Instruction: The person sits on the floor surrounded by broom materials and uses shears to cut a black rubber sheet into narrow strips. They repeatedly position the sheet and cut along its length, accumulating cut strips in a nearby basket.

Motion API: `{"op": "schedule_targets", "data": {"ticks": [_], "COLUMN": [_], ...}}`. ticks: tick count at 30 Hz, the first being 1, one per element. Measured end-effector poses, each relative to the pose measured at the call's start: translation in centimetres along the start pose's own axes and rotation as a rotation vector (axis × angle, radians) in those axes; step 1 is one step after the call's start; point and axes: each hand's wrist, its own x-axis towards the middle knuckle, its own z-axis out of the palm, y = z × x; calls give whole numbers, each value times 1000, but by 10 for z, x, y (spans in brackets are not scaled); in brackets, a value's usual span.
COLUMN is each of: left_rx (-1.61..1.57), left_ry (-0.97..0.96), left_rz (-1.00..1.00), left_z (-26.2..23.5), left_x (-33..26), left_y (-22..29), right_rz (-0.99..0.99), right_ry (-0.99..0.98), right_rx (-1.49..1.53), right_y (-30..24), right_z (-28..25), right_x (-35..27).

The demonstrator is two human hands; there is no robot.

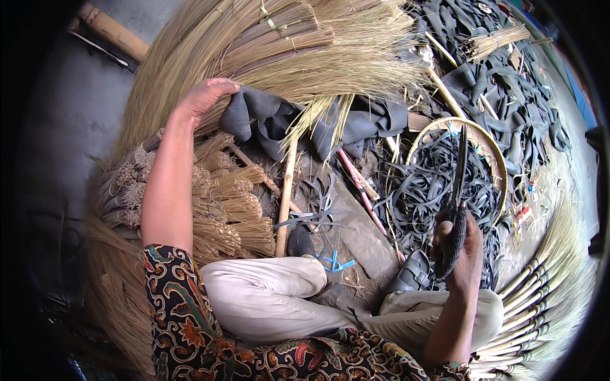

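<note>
My left hand [204,96] reaches forward and rests palm down on a big heap of straw broom bundles [279,44], next to a crumpled black rubber sheet [267,117]. My right hand [459,251] is closed around the black wrapped handles of long dark shears [459,171], whose blades point away from me over a round woven basket [502,166] filled with black rubber strips [426,184]. I sit on the ground with my knees bent, in pale trousers [267,295].
Tied broom heads [222,203] lie by my left knee, and more bundles [534,298] fan out at my right. A wooden stick [284,197] and thin canes lie on the ground ahead. Black rubber scraps [502,82] pile up at the far right. A bamboo pole [114,32] lies far left.
</note>
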Motion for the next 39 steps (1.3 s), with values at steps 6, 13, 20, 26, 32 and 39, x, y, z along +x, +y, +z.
{"op": "schedule_targets", "data": {"ticks": [6, 13, 20, 26, 32, 39], "left_rx": [-183, 59, 716, 1295, 792, 936], "left_ry": [97, 161, 355, 980, -11, -183], "left_rz": [-149, -72, 88, -21, -95, -348], "left_z": [12, -3, -43, -24, 84, 113], "left_x": [-2, 4, 28, 0, -2, 36], "left_y": [12, 49, -30, -85, -122, -197], "right_rz": [4, 39, -11, 39, 49, 117], "right_ry": [0, -42, 20, -16, -7, -10], "right_rx": [13, 44, 18, -4, -49, -68], "right_y": [-4, -10, -2, 2, 3, 7], "right_z": [-7, -9, -11, -3, 10, 19], "right_x": [-6, -8, -7, 2, 12, 22]}}
